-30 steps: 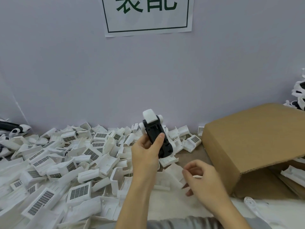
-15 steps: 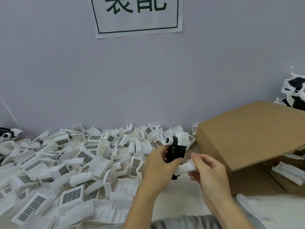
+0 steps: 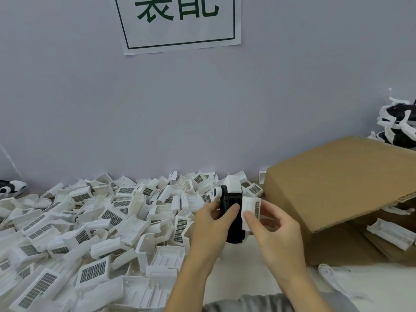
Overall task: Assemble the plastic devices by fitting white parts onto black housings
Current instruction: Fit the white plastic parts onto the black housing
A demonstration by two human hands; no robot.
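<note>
The left hand [image 3: 211,224] is gripping the black housing [image 3: 233,218], fingers curled round its left side and the thumb lying across its front, so that hand is properly clamped on it. The right hand [image 3: 273,230] is pinching a white part [image 3: 251,211] between thumb and fingertips, fingers bent and close together, and it's holding the part right up against the housing's right side, touching it. The housing is standing pretty much upright above the table, long axis running up and down with the top leaning a bit away toward the wall, and it's already wearing a white cap and a round white bit at the top end. So that's one black housing and one white part in the hands. To the left, a big heap of white parts [image 3: 90,233] is covering the table, way too many to count, loads of them showing dark grid panels. A cardboard box [image 3: 333,183] is lying on its side to the right with a couple more white pieces inside, and a paper sign [image 3: 180,21] is hanging on the wall above.
</note>
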